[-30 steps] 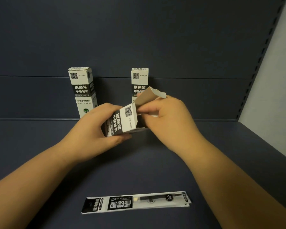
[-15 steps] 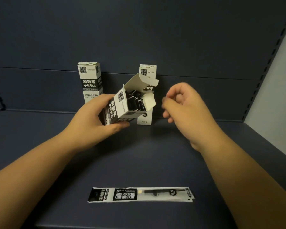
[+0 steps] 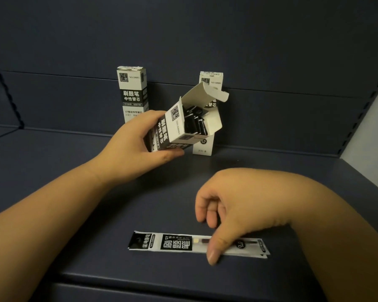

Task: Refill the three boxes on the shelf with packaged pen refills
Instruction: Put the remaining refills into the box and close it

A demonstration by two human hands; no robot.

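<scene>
packaged pen refill | flat on shelf, black-white label | right hand fingers loosely curled over it | left hand clasps open box

The boxes are white with black bands and white lettering. The refill pack matches. The shelf is plain dark blue.

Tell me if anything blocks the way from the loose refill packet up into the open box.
Nothing visible does. The refill packet lies flat near the shelf's front edge under the right hand. The shelf between it and the open box, tilted in the left hand, is bare, and the flap is folded back.
</scene>
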